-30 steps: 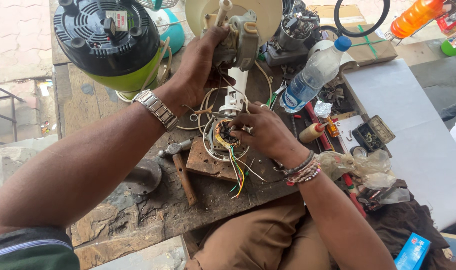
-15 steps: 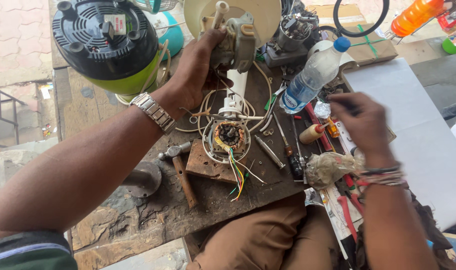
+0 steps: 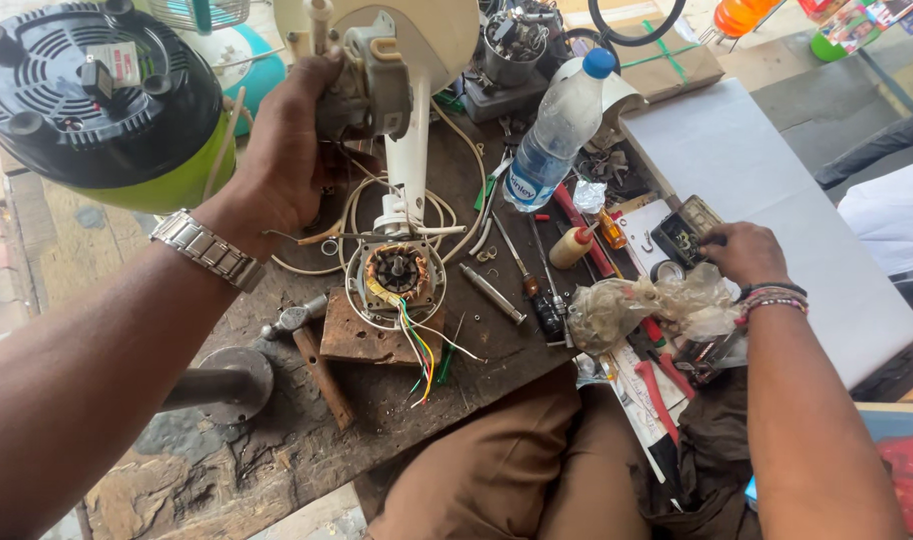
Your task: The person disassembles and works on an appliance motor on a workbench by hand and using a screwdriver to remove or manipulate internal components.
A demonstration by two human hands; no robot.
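The left hand [image 3: 287, 165] was closed firmly around the grey gearbox [image 3: 372, 85] at the back of a white fan body, and held it up over the far part of the bench [image 3: 277, 450]. Just below it, the stator [image 3: 397, 272] with its copper winding lay open on a wood block [image 3: 362, 340]. Its coloured wires [image 3: 417, 350] hung loose toward the near edge.

The right hand [image 3: 742, 250] was well apart from the motor, at the right side of the bench. Its fingers were curled at a small dark case [image 3: 685, 235] and touched it. I could not tell if they already pinched something inside. A crumpled plastic bag [image 3: 642, 305] lay just beside the wrist.

The step looked like fetching a small part or tool while the other hand kept the fan steady. The next move called for a fine pinch in the case, and for a still left grip, so that the white cord and the wires did not pull on the stator.

A water bottle [image 3: 552, 140] stood between the two hands, with a screwdriver [image 3: 492, 293] lying near it.
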